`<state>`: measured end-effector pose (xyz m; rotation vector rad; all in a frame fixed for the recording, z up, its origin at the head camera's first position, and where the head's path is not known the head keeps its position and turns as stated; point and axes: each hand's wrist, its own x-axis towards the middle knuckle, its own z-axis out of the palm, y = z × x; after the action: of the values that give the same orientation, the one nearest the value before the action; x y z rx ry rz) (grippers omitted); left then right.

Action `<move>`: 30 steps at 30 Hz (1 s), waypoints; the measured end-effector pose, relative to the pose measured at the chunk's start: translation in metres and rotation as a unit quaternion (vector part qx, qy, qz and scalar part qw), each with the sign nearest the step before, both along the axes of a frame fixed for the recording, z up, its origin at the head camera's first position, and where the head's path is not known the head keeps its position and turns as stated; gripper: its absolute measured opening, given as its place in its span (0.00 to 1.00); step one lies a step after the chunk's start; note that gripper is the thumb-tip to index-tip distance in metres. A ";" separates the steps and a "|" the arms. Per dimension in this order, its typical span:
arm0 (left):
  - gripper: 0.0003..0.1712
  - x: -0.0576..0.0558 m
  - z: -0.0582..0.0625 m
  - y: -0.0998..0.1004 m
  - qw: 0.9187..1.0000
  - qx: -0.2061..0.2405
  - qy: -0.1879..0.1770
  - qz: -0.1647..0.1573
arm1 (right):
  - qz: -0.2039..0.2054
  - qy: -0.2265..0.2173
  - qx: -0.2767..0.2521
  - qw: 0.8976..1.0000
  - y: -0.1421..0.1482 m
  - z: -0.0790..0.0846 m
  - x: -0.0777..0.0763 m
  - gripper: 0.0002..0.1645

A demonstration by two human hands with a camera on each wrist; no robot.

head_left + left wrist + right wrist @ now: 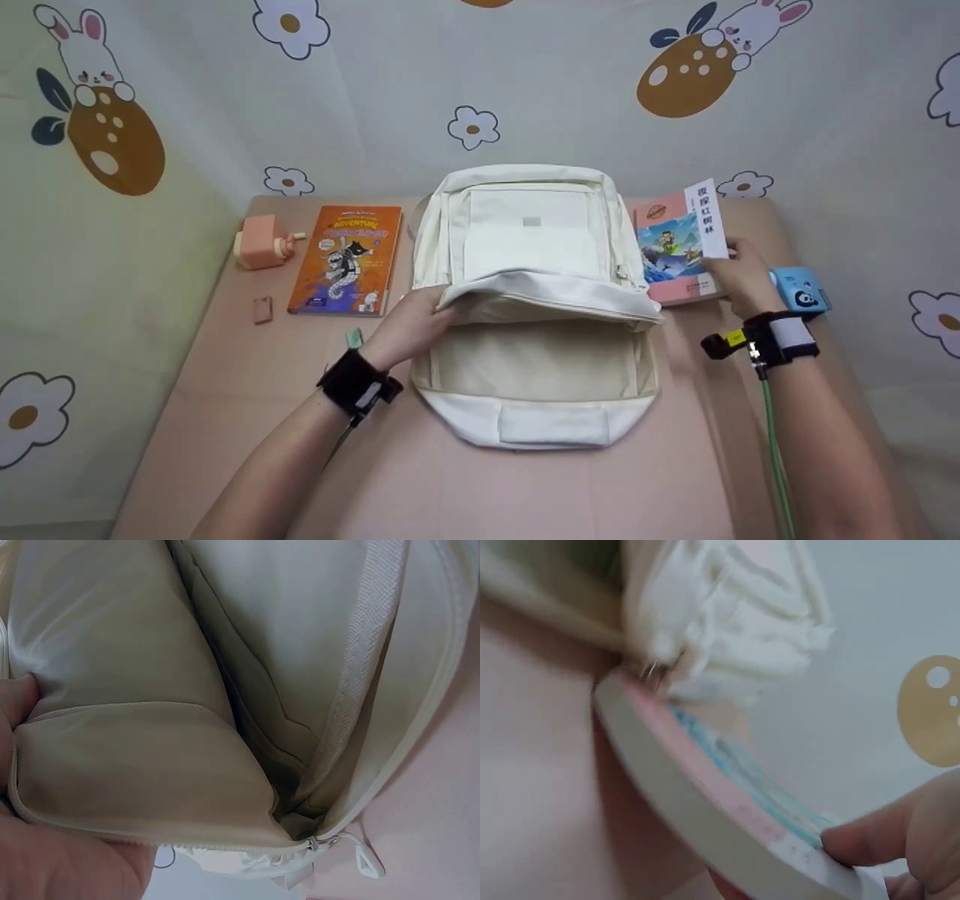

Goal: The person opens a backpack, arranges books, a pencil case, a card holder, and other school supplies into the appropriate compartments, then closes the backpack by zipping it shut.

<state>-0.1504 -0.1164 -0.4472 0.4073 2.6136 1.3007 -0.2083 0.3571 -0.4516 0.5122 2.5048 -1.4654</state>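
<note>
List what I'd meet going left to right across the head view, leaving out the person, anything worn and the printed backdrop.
Pink crank-handled gadget → orange book → white backpack → pink-covered book → blue panda-printed item.

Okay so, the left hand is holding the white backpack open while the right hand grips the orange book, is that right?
Not quite: the head view shows the right hand gripping the pink book; the orange book lies on the other side of the white backpack. The left hand is indeed holding the backpack open.
</note>
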 end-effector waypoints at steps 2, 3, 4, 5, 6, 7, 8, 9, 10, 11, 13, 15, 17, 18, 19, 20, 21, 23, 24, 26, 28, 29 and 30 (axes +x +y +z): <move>0.21 0.000 0.000 0.000 1.000 0.004 -0.002 0.001 | -0.013 0.017 -0.028 0.999 -0.004 0.001 0.001 0.44; 0.21 0.000 0.000 0.000 1.000 0.006 -0.003 0.002 | -0.016 0.026 -0.034 0.999 -0.005 0.002 0.002 0.43; 0.21 0.000 0.000 0.000 1.000 0.008 -0.004 0.001 | -0.017 0.037 -0.038 0.998 -0.007 0.002 0.004 0.42; 0.21 0.000 0.000 0.001 1.000 0.010 -0.003 -0.001 | -0.019 0.047 -0.040 0.998 -0.007 0.002 0.006 0.42; 0.21 0.000 0.000 0.001 1.000 0.013 -0.003 -0.004 | -0.022 0.057 -0.041 0.997 -0.008 0.003 0.009 0.41; 0.21 -0.001 -0.001 0.001 1.000 0.014 -0.002 -0.006 | -0.024 0.068 -0.043 0.996 -0.008 0.004 0.012 0.41; 0.21 -0.001 0.000 0.001 1.000 0.017 -0.002 -0.009 | -0.026 0.078 -0.042 0.996 -0.007 0.005 0.016 0.40; 0.21 -0.001 -0.001 0.001 1.000 0.020 -0.002 -0.011 | -0.029 0.089 -0.041 0.995 -0.007 0.007 0.021 0.40; 0.21 -0.001 -0.001 0.000 1.000 0.022 0.001 -0.014 | -0.034 0.101 -0.043 0.993 -0.005 0.010 0.025 0.40; 0.21 -0.001 -0.001 0.000 1.000 0.022 0.003 -0.016 | -0.039 0.112 -0.046 0.992 -0.005 0.013 0.030 0.40; 0.21 -0.001 0.000 -0.001 1.000 0.023 0.007 -0.018 | -0.048 0.136 -0.056 0.988 -0.003 0.021 0.039 0.40; 0.21 -0.002 0.000 -0.002 0.999 0.027 0.007 -0.020 | -0.059 0.154 -0.072 0.984 -0.001 0.030 0.047 0.40; 0.21 -0.002 0.000 -0.002 0.999 0.029 0.004 -0.022 | -0.065 0.170 -0.114 0.977 -0.001 0.040 0.057 0.41; 0.21 -0.002 0.000 -0.002 0.999 0.031 0.001 -0.023 | -0.066 0.177 -0.137 0.972 -0.001 0.045 0.062 0.42; 0.21 -0.002 0.000 -0.003 0.999 0.036 -0.002 -0.026 | -0.065 0.186 -0.161 0.967 -0.002 0.051 0.067 0.42; 0.21 -0.002 0.001 -0.003 0.999 0.039 -0.005 -0.027 | -0.063 0.193 -0.180 0.962 -0.003 0.055 0.072 0.43; 0.22 -0.002 0.001 -0.003 0.999 0.041 -0.007 -0.028 | -0.057 0.202 -0.206 0.956 -0.005 0.060 0.077 0.43; 0.22 -0.002 0.001 -0.002 0.999 0.043 -0.011 -0.029 | -0.040 0.219 -0.252 0.942 -0.008 0.068 0.085 0.44; 0.21 -0.002 0.001 -0.002 0.999 0.043 -0.011 -0.029 | -0.030 0.228 -0.270 0.935 -0.010 0.071 0.089 0.44; 0.21 -0.002 0.001 -0.002 0.999 0.041 -0.013 -0.026 | -0.005 0.235 -0.308 0.922 -0.014 0.077 0.096 0.43; 0.21 -0.002 0.002 -0.002 0.999 0.036 -0.013 -0.025 | 0.031 0.236 -0.350 0.906 -0.017 0.080 0.103 0.41; 0.21 -0.002 0.002 -0.002 0.999 0.036 -0.013 -0.025 | 0.053 0.235 -0.370 0.897 -0.018 0.081 0.106 0.39; 0.22 -0.002 0.002 -0.002 0.999 0.035 -0.014 -0.025 | 0.075 0.232 -0.388 0.889 -0.020 0.082 0.110 0.37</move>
<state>-0.1526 -0.1189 -0.4452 0.4593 2.5233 1.3758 -0.0983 0.3375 -0.3695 -0.1976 1.8757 -2.5256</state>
